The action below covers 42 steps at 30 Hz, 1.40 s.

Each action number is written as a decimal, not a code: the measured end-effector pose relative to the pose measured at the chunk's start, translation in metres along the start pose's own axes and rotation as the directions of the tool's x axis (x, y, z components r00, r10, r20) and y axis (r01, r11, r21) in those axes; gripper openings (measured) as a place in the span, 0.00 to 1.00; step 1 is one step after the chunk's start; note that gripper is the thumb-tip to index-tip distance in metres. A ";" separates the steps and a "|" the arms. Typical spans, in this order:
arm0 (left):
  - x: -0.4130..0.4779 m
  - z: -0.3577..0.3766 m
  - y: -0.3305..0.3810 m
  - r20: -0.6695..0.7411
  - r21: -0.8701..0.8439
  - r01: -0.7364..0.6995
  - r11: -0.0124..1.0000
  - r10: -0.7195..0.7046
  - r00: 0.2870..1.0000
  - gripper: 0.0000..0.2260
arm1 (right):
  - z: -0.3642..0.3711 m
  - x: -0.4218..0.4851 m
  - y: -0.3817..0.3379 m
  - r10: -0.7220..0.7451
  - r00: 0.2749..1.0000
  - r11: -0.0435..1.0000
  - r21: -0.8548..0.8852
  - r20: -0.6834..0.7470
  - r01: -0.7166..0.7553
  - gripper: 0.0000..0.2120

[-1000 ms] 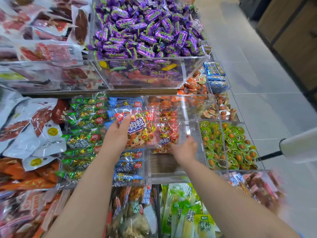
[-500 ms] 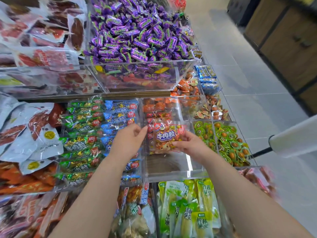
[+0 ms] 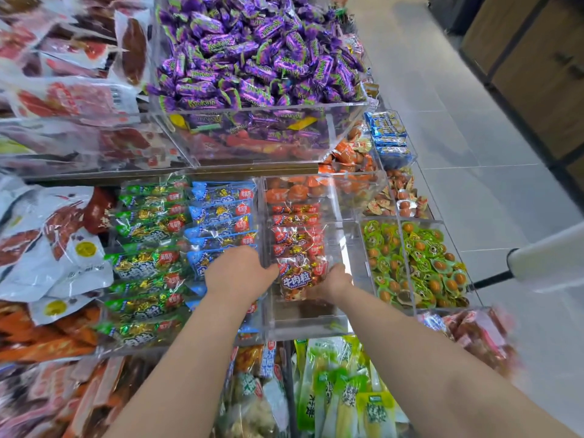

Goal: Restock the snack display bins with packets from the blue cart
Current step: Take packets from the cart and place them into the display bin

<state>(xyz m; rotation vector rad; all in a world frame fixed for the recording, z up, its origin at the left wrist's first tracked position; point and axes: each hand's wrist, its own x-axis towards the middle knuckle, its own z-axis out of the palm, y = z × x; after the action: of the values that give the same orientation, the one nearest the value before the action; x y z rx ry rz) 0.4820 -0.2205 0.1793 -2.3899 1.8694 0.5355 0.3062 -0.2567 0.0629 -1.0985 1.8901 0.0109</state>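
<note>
Packet [image 3: 299, 279]: red, low in the bin [image 3: 303, 330], near its front, between both hands.
Left hand [image 3: 239, 274]: curled, pinches its left edge.
Right hand [image 3: 335, 283]: fingers grip its right edge.
Behind: red packets [image 3: 297, 236], rowed.
Far: purple candies [image 3: 259, 58], heaped.

Grey tiled floor [image 3: 458, 121], wooden cabinets [image 3: 537, 74] beyond, white roll [image 3: 550, 263] on dark rod [image 3: 491, 279]

A: Bright, even shop light. A white streak of glare runs down the clear bin [image 3: 346, 260], and the purple candies [image 3: 252, 58] glint.
B: Sharp in the middle only. The packets [image 3: 474, 336] at lower right smear into blur, and straight lines bow toward the edges.
</note>
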 end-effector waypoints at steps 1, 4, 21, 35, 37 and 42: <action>0.000 0.001 -0.001 -0.004 -0.017 0.004 1.000 -0.004 1.000 0.21 | 0.002 0.000 0.000 -0.014 1.000 0.997 -0.071 -0.003 0.014 0.51; 0.000 0.003 -0.003 -0.023 -0.046 -0.010 0.999 0.009 1.000 0.19 | 0.005 -0.001 -0.005 -0.193 0.981 0.958 -0.219 -0.009 0.187 0.41; -0.004 0.015 -0.007 -0.137 -0.031 -0.039 0.999 0.035 0.990 0.13 | 0.011 0.003 -0.008 -0.217 0.961 0.971 0.067 -0.172 0.231 0.38; -0.019 0.009 -0.010 -0.257 -0.207 -0.124 0.970 0.068 0.964 0.16 | -0.023 -0.033 0.009 -0.151 0.988 0.986 0.066 -0.041 0.153 0.23; -0.030 0.005 -0.010 -0.385 -0.309 -0.238 0.921 0.108 0.917 0.12 | -0.031 -0.052 0.016 -0.217 0.972 0.959 0.164 -0.093 0.229 0.15; -0.073 0.006 0.003 -0.341 -0.411 -0.395 0.822 0.263 0.902 0.09 | -0.039 -0.114 0.045 -0.310 0.902 0.830 0.377 -0.301 0.411 0.08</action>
<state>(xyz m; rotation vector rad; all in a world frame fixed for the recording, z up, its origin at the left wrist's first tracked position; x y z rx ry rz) 0.4624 -0.1515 0.1963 -2.5241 2.5706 0.8101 0.2681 -0.1681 0.1476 -1.1584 1.7270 -0.7514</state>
